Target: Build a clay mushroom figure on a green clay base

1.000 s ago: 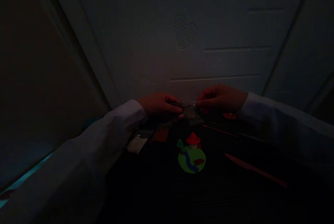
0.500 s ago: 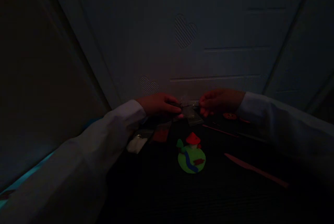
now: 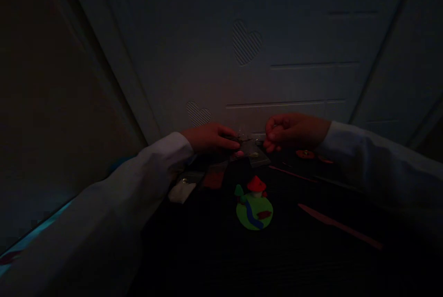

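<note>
The scene is very dark. My left hand (image 3: 214, 137) pinches the edge of a clear plastic bag (image 3: 244, 133) near the back of the black table. Under it lie more small zip bags, one with a pink lump (image 3: 239, 154) and one with a pale bit (image 3: 255, 155). My right hand (image 3: 290, 131) hovers to the right of them, fingers curled and fingertips together; whatever they hold is too dark to make out. In front stands a clay scene: a green disc (image 3: 256, 204) with a blue stripe, a red-capped mushroom (image 3: 256, 184) and a small green tree (image 3: 238, 191).
A bag of white clay (image 3: 182, 191) and a bag of red clay (image 3: 213, 178) lie left of the disc. To the right are a pink modelling knife (image 3: 339, 225), a thin pink tool (image 3: 292, 174) and an orange-red piece (image 3: 305, 154). A pale panel (image 3: 207, 71) with hearts rises behind.
My right hand has drawn slightly up and away from the bags, its fingers more curled. The left hand stays nearly in place, and the clear bag between the hands has shifted.
</note>
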Demonstrator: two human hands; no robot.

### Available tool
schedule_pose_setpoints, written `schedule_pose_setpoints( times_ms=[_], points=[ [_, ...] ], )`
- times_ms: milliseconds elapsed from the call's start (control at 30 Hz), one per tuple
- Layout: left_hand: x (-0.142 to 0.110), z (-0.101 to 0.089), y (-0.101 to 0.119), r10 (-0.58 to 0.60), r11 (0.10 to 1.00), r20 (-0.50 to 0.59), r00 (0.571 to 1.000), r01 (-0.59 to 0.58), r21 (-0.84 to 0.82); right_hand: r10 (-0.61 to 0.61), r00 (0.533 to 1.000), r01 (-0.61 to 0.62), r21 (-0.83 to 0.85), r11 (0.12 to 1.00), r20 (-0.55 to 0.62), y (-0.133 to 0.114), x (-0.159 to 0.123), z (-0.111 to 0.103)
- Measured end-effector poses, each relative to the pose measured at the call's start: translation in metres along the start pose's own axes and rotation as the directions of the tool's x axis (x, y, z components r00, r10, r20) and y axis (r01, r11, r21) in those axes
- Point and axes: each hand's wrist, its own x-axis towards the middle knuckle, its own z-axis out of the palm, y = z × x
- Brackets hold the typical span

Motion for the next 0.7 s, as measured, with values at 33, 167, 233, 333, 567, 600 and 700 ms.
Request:
schedule_pose_setpoints(
  times_ms=[33,167,233,333,567,600,700],
  points=[
    [0.0000,0.0002,0.0001,0.002,1.000,0.000,1.000,-0.002,0.001,-0.002,1.000,0.002,0.015,1.000,0.006,-0.0005,-0.0002,0.0002],
    [0.0000,0.0004,-0.0003,0.003,1.000,0.009,1.000,-0.003,0.000,-0.009,1.000,0.007,0.058,0.998,0.030,-0.0020,-0.0012,0.0013],
    [0.0003,-0.0001,-0.0011,0.004,1.000,0.016,1.000,-0.004,-0.002,-0.017,0.999,0.015,0.069,0.998,0.028,-0.0027,-0.0014,0.0017],
    [0.0010,-0.0013,-0.0025,0.014,1.000,0.027,1.000,-0.014,0.005,-0.024,1.000,0.023,0.067,0.997,0.009,-0.0027,-0.0008,0.0011],
    [0.0016,-0.0030,-0.0025,0.022,0.999,0.062,0.998,-0.025,0.048,-0.030,0.999,0.030,0.000,1.000,-0.016,-0.0007,0.0012,-0.0003],
    [0.0016,-0.0030,-0.0024,0.022,0.998,0.062,0.998,-0.025,0.053,-0.033,0.999,0.033,-0.010,0.999,-0.022,-0.0008,0.0008,0.0001],
    [0.0017,-0.0026,-0.0021,0.021,0.997,0.058,0.998,-0.025,0.069,-0.044,0.998,0.042,-0.039,0.998,-0.048,-0.0018,-0.0007,0.0016]
  ],
)
